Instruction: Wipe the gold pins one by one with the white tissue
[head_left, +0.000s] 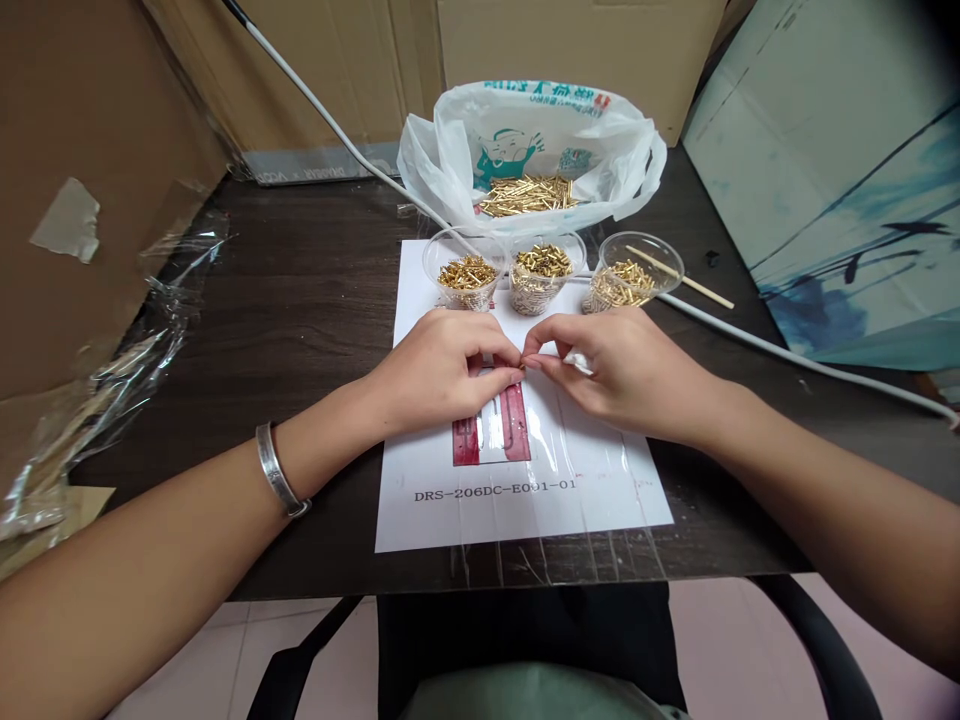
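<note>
My left hand (pixel 457 365) and my right hand (pixel 607 365) meet fingertip to fingertip above a taped-down white sheet (pixel 600 490). Each pinches with thumb and forefinger at a tiny brass-coloured part (pixel 523 366), mostly hidden by the fingertips. Partly under my left hand lies a red and white printed rectangle (pixel 516 430) on the sheet. Just beyond my hands stand three see-through plastic cups: the left cup (pixel 435 262), the middle cup (pixel 574 262) and the right cup (pixel 664 255). All hold small gold-coloured metal pieces.
Behind the cups, an open white plastic bag (pixel 442 165) holds many longer gold pins (pixel 529 195). A thin wooden stick (pixel 709 291) leans across the right cup. A white cable (pixel 787 350) crosses the dark table (pixel 300 270). Cardboard (pixel 315 80) walls the back and left.
</note>
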